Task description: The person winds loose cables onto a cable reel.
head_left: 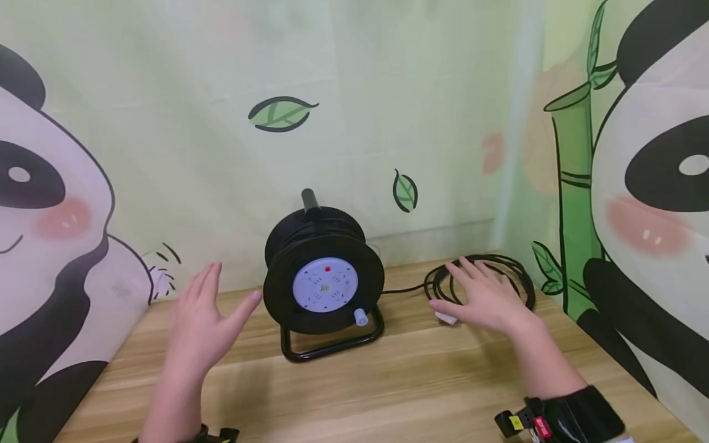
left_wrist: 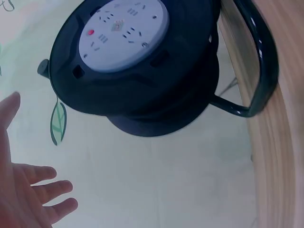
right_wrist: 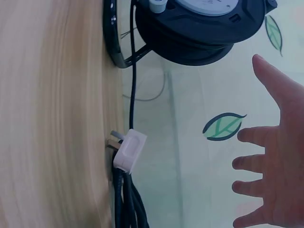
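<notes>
A black cable reel (head_left: 324,277) stands on the wooden table, its pale socket panel (left_wrist: 124,34) carrying a red dot. It rests on a tubular black frame (head_left: 332,355), and a small light knob (head_left: 360,317) sticks out low on its face. My left hand (head_left: 199,326), fingers spread, hovers to the left of the reel and holds nothing. Over on the right, my right hand (head_left: 487,295) is held spread above a coil of black cable (head_left: 523,277), also holding nothing. A white plug (right_wrist: 130,149) with metal pins lies by the coil; one cable strand runs to the reel.
Behind the wooden table (head_left: 332,400) hangs a pale green cloth (head_left: 354,154) printed with leaves, pandas and bamboo. It also runs along the left and right sides. A dark grip (head_left: 309,198) rises at the top of the reel.
</notes>
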Motion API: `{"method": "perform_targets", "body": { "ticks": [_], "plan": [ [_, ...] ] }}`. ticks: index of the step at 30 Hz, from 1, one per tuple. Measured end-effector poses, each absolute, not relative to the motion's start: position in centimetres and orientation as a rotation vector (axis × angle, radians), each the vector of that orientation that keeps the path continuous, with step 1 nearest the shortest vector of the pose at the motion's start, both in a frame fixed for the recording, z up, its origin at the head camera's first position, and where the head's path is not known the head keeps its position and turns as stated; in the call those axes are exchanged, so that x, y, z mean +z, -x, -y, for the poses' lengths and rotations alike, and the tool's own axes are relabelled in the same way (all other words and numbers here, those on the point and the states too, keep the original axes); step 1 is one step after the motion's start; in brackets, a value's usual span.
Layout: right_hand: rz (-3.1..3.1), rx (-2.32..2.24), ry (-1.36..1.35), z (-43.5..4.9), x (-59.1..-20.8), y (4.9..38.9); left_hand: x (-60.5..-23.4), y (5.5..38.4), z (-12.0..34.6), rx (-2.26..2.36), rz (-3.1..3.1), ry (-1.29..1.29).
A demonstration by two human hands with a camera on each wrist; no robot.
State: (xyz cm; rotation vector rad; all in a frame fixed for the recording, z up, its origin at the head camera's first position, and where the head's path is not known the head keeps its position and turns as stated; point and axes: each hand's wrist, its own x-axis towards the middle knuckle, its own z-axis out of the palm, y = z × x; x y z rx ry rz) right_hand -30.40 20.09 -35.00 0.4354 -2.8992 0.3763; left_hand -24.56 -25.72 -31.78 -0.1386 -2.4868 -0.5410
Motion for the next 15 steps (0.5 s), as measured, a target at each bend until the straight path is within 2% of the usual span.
{"method": "perform_targets", "body": {
  "ticks": [15],
  "plan": [
    [2.993, 0.376, -0.450, -20.8, -36.5, 31.7, -27.4, 26.2, 21.4, -0.625, 2.449, 0.166]
  ]
}}
